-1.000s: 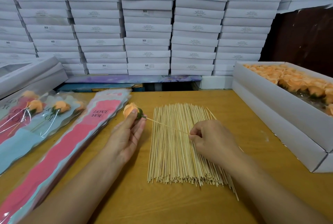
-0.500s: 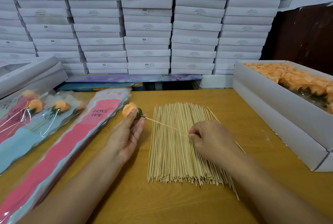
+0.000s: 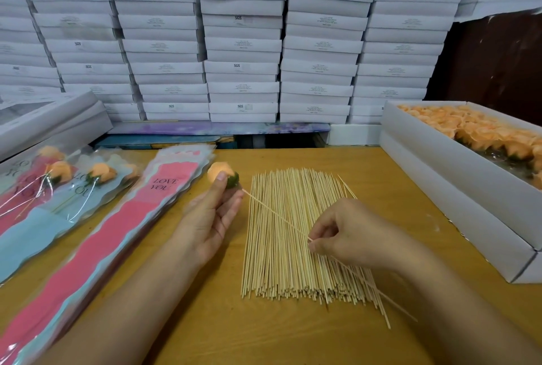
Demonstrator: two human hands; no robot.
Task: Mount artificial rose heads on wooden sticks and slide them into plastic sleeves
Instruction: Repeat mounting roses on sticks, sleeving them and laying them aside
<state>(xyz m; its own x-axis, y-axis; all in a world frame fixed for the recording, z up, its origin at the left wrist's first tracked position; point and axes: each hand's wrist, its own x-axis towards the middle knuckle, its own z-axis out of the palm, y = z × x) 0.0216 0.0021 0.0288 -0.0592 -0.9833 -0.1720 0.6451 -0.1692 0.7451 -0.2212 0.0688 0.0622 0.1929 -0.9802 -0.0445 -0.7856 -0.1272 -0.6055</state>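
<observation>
My left hand (image 3: 209,218) pinches an orange rose head (image 3: 218,171) with a green base between thumb and fingers, just left of the stick pile. A thin wooden stick (image 3: 274,213) runs from the rose's base down to my right hand (image 3: 346,232), which pinches it near its middle; the stick's tip meets the green base. A flat pile of wooden sticks (image 3: 296,235) lies on the wooden table (image 3: 264,335) beneath both hands. A stack of pink and blue "LOVE YOU" plastic sleeves (image 3: 117,224) lies to the left.
Sleeved finished roses (image 3: 67,185) lie at far left. An open white box of orange rose heads (image 3: 481,136) stands on the right, its wall close to my right arm. Stacked white boxes (image 3: 240,42) fill the back wall; another white box (image 3: 50,121) sits at back left.
Both hands keep nearly the same places, still holding the rose head and the stick. The stick's free end now shows trailing behind my right hand over the pile.
</observation>
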